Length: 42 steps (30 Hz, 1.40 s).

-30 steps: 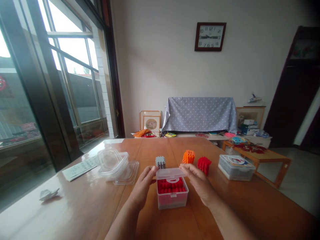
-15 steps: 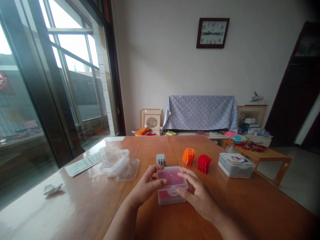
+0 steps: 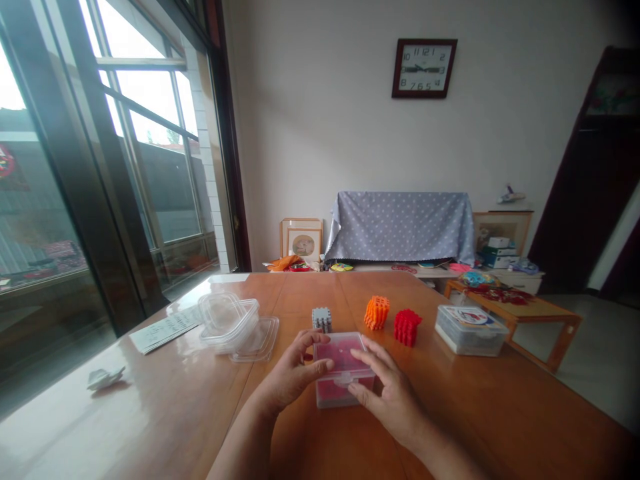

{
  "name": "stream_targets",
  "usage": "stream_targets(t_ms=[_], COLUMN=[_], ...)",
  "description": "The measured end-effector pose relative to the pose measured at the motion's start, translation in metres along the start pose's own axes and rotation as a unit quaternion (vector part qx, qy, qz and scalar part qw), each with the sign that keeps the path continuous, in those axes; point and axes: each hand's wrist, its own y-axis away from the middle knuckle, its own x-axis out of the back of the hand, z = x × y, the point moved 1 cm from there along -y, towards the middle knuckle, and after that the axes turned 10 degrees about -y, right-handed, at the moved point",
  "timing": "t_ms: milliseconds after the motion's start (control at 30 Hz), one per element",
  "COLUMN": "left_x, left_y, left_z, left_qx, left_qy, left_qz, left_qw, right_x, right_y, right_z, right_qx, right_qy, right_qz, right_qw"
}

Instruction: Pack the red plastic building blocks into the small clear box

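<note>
A small clear plastic box [image 3: 327,395] with pinkish-red contents stands on the wooden table in front of me, its lid down. My left hand [image 3: 300,370] grips its left side, thumb on the lid and fingers round the far left corner. From the right, my right hand [image 3: 383,383] holds the box, fingers over the lid and thumb at the front clasp [image 3: 344,379]. Just behind the box sits a grey studded block stack [image 3: 321,318]. Farther right are an orange block stack [image 3: 377,312] and a red one [image 3: 407,327].
Clear plastic containers and lids [image 3: 233,327] lie at the left, beside a printed paper sheet [image 3: 165,330] and a crumpled wrapper [image 3: 105,378]. A larger lidded box [image 3: 471,331] stands near the table's right edge. Beyond that edge is a low wooden side table [image 3: 530,310].
My right hand has shifted slightly left, its thumb now at the clasp's lower edge. The clasp looks tipped outward. My left hand and the box have barely moved.
</note>
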Motion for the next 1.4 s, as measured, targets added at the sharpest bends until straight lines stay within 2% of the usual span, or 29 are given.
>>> stream_targets(t_ms=[333, 533, 600, 700, 767, 900, 1000, 1167, 1300, 1400], left_x=[0.0, 0.0, 0.0, 0.001, 0.001, 0.001, 0.001, 0.001, 0.0, 0.0], left_y=[0.003, 0.003, 0.002, 0.002, 0.002, 0.002, 0.002, 0.002, 0.002, 0.002], left_z=[0.005, 0.004, 0.003, 0.002, 0.002, 0.002, 0.002, 0.001, 0.002, 0.002], left_qx=[0.022, 0.016, 0.017, 0.018, 0.019, 0.025, 0.023, 0.015, 0.014, 0.018], left_qy=[0.01, 0.0, -0.002, -0.003, -0.005, -0.004, -0.004, -0.004, -0.007, -0.012], left_qz=[0.006, -0.006, -0.006, -0.006, -0.006, -0.007, -0.005, -0.007, -0.009, -0.008], left_qw=[1.0, 1.0, 1.0, 1.0, 1.0, 1.0, 1.0, 1.0, 1.0, 1.0], right_x=[0.001, 0.005, 0.007, 0.01, 0.009, -0.004, -0.014, -0.028, -0.037, -0.041], right_y=[0.001, 0.006, 0.008, 0.013, 0.018, 0.027, 0.029, 0.03, 0.031, 0.031], right_z=[-0.001, -0.008, -0.014, -0.022, -0.025, -0.03, -0.037, -0.047, -0.048, -0.048], right_qx=[0.002, 0.002, 0.013, 0.021, 0.005, -0.068, -0.132, -0.239, -0.303, -0.32], right_qy=[-0.028, -0.032, -0.015, 0.003, -0.011, -0.086, -0.161, -0.278, -0.342, -0.361], right_qz=[0.011, -0.012, 0.016, 0.114, 0.154, 0.118, 0.121, 0.159, 0.174, 0.187], right_qw=[1.0, 0.999, 1.0, 0.993, 0.988, 0.987, 0.971, 0.917, 0.872, 0.856])
